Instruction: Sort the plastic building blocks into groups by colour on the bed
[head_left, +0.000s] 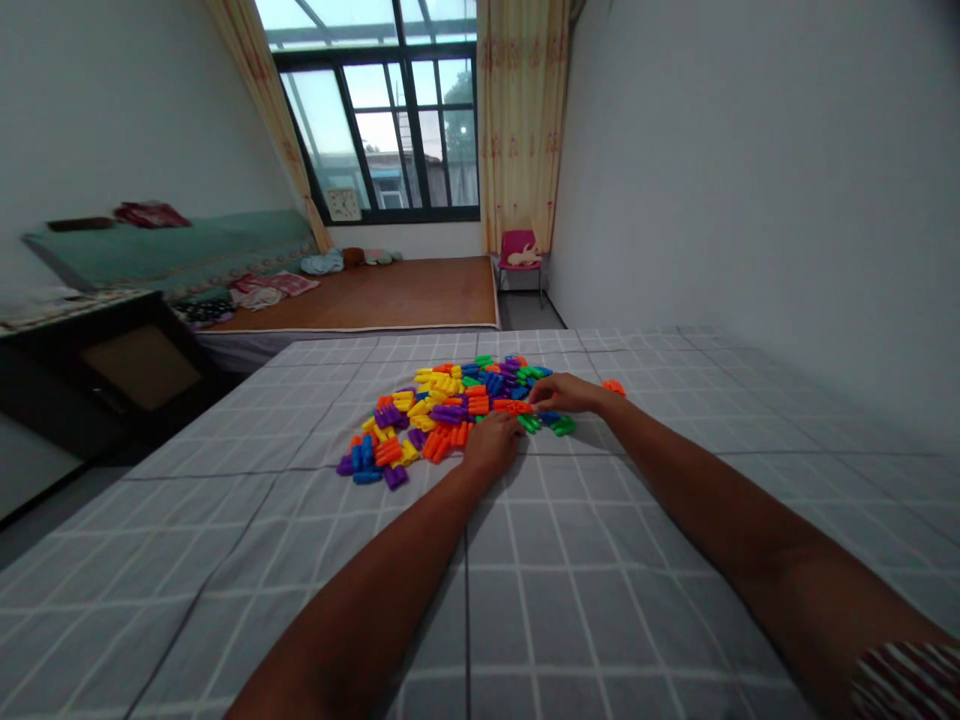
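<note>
A heap of bright plastic building blocks (450, 385) in orange, yellow, purple, blue and green lies on a grey checked cloth. At the heap's right side, an orange building block (511, 407) lies between my two hands. My right hand (566, 393) reaches in from the right, its fingertips closed on the block's right end. My left hand (493, 445) is just below the block, fingers curled against its lower side and partly hidden by the back of the hand. Green blocks (562, 426) lie under and beside my right hand.
An orange piece (613, 387) lies apart, beyond my right wrist. The checked cloth (570, 580) spreads over the wide surface before me. Farther off are a low brown bed (405, 290), a pink chair (519, 245) and a dark cabinet (112, 370) at left.
</note>
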